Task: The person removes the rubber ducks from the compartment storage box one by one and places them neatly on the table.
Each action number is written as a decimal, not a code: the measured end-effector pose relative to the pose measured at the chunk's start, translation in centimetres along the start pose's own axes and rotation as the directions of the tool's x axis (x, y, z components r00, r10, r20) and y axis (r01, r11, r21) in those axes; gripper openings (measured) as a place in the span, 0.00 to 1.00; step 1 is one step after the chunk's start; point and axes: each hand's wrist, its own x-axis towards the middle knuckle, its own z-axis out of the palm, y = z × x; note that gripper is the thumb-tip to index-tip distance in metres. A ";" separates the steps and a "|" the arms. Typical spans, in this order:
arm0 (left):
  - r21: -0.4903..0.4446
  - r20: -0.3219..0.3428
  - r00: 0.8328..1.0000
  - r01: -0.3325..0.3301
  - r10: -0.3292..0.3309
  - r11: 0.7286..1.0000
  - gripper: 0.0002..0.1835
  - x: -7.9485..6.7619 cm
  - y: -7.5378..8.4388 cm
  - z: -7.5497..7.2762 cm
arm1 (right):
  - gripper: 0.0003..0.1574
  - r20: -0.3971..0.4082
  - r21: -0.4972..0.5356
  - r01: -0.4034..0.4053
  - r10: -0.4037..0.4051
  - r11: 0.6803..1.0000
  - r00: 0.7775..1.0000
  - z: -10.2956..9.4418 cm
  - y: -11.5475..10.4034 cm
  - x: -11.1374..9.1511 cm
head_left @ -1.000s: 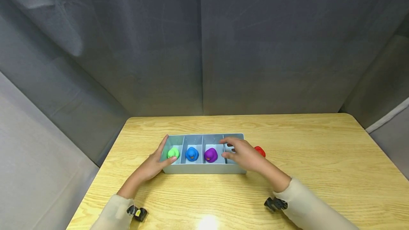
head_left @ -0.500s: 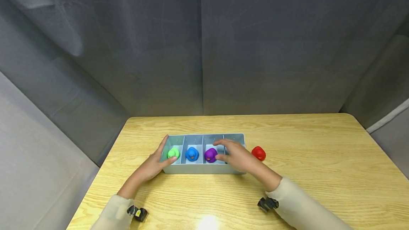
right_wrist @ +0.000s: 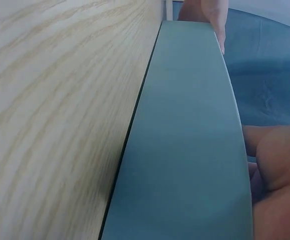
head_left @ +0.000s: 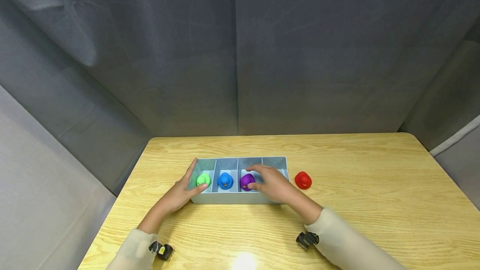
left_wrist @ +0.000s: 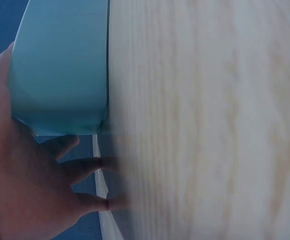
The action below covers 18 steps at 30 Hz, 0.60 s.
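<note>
A long grey-blue divided box [head_left: 240, 198] sits on the table, with a row of compartments. In its leftmost one is a light green rubber duck [head_left: 203, 179], then a blue rubber duck [head_left: 225, 180], then a purple rubber duck [head_left: 246, 180]. My left hand [head_left: 181, 195] holds the box's left end, thumb over the front rim and fingers along the end wall. My right hand [head_left: 273, 184] hovers over the right part of the box, thumb and forefinger apart; the thumb overlaps the purple duck. The right wrist view hides its fingertips behind the box wall [right_wrist: 179, 135].
A red rubber duck [head_left: 303, 180] lies on the wooden table [head_left: 356, 178] just right of the box. Dark grey curtains [head_left: 236, 53] hang behind the table. A small black device [head_left: 161, 250] is at each sleeve cuff.
My right hand has moved left over the box, from the rightmost compartment to the purple duck, uncovering the red duck. The left hand and the box have stayed put.
</note>
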 end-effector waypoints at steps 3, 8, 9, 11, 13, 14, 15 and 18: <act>-0.002 0.001 1.000 0.000 0.000 1.000 0.50 0.0 0.0 0.0 | 0.30 -0.015 -0.014 0.003 -0.004 1.000 1.000 0.4 0.1 0.3; -0.004 0.002 1.000 -0.007 0.007 1.000 0.50 0.0 0.0 0.0 | 0.30 -0.021 -0.009 -0.021 0.021 1.000 1.000 0.8 0.2 0.6; -0.004 0.002 1.000 -0.008 0.008 1.000 0.50 0.0 0.0 0.0 | 0.30 -0.020 -0.007 -0.030 0.030 1.000 0.999 0.8 0.1 0.7; -0.002 0.001 1.000 -0.010 0.010 1.000 0.50 0.0 -0.1 0.0 | 0.30 -0.024 -0.011 -0.046 0.046 0.999 0.999 0.9 0.1 0.8; -0.003 0.001 1.000 -0.009 0.009 1.000 0.50 0.0 -0.1 0.1 | 0.29 -0.030 -0.025 -0.055 0.054 0.998 0.998 1.0 0.1 1.0; -0.003 0.000 1.000 -0.008 0.008 1.000 0.50 0.0 -0.1 0.1 | 0.28 -0.036 -0.035 -0.056 0.055 0.998 0.998 1.0 0.1 1.0; -0.004 0.000 1.000 -0.007 0.007 1.000 0.50 0.1 -0.1 0.1 | 0.28 -0.042 -0.044 -0.056 0.054 0.997 0.998 1.0 0.1 1.1; -0.005 -0.001 1.000 -0.004 0.004 1.000 0.50 0.1 -0.1 0.1 | 0.25 -0.054 -0.076 -0.054 0.050 0.996 0.997 1.1 0.0 1.3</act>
